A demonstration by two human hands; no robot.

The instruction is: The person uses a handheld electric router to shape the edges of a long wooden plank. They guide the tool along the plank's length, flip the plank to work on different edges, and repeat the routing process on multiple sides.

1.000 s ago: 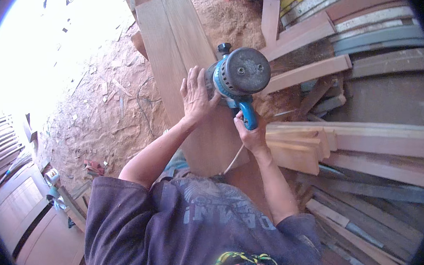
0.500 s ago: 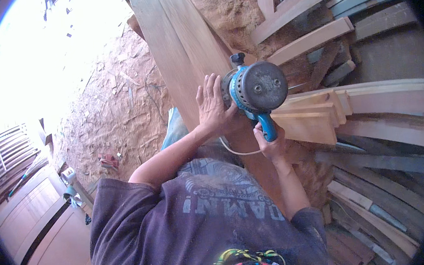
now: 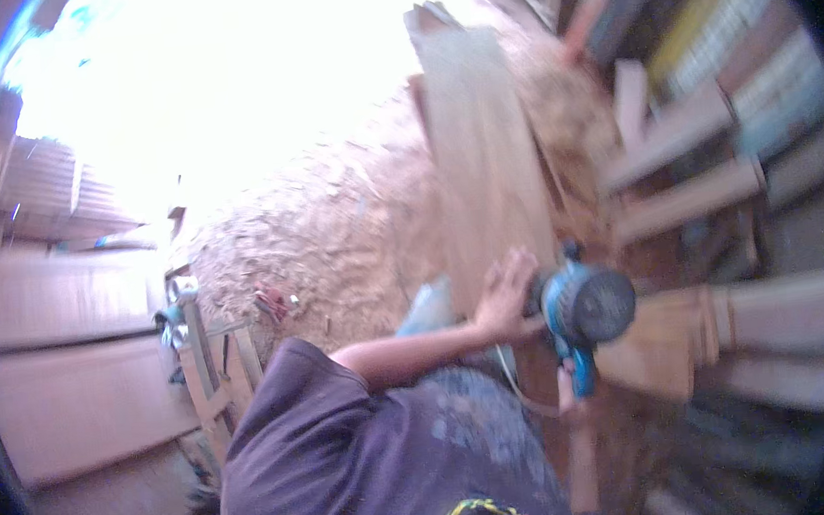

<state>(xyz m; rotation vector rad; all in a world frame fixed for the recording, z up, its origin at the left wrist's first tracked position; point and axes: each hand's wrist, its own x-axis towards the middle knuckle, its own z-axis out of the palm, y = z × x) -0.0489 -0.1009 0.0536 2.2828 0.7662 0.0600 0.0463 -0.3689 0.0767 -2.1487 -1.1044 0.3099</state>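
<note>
A blue router (image 3: pixel 587 308) with a round dark cap and a small black knob stands over the near part of a long wooden board (image 3: pixel 483 155). My right hand (image 3: pixel 571 392) is closed around its blue handle, partly hidden and blurred. My left hand (image 3: pixel 507 300) lies with its fingers stretched out on the board, right beside the router's left side. Its thumb side is close against the tool; the blur hides whether it touches. A pale cord (image 3: pixel 513 375) curves below the router. Router base and cutter are hidden.
Stacked timber pieces (image 3: pixel 689 207) and pale planks (image 3: pixel 656 345) crowd the right side. Shavings (image 3: pixel 333 235) cover the ground left of the board. Large wooden panels (image 3: pixel 84 399) lie at the far left, near a small wooden frame (image 3: pixel 223 379). Bright light washes out the top left.
The view has swung leftward and blurred, so the board, router and hands sit farther right and lower. Both hands keep about the same places at the router.
</note>
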